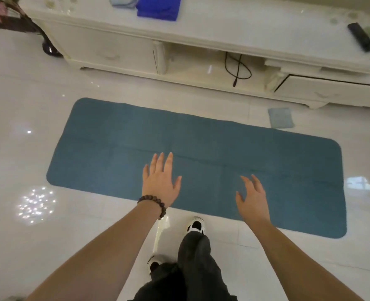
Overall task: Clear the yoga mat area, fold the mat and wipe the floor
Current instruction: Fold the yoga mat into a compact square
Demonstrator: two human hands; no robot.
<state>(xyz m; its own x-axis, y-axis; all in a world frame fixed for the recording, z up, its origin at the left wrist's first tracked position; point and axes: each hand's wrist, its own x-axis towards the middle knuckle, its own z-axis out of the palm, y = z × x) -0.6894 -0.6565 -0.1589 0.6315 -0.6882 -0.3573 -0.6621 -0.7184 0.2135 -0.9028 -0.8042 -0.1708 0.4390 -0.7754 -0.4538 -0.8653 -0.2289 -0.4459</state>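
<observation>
The left hand (pixel 161 181) reaches forward with its fingers straight and spread, palm down, holding nothing; a bracelet of dark beads (pixel 152 204) circles its wrist. The right hand (pixel 252 197) is stretched out beside it, fingers loosely extended and slightly parted, also holding nothing. Both hands are seen over the near half of the yoga mat (pixel 201 137), and whether they touch it or hover above it cannot be told. The mat is teal, lies flat and fully unrolled on the glossy white tiled floor (pixel 28 153), and runs from the upper left toward the lower right, with faint crease lines across its surface. Below the hands, the person's legs in dark trousers (pixel 192 268) and two white-and-black shoes stand on the floor just beside the mat's near edge; the forward shoe (pixel 196 224) is close to that edge. Beyond the mat's far right corner a small folded grey-blue cloth (pixel 280 117) lies on the floor, apart from the mat. Behind it stands a long cream table (pixel 223 25) with drawers and an open shelf holding a black cable (pixel 237 68). On top lie a folded bright blue cloth (pixel 158 7), a pale grey one (pixel 123 1) just beside it, and a black remote (pixel 362 36) at the right end.
</observation>
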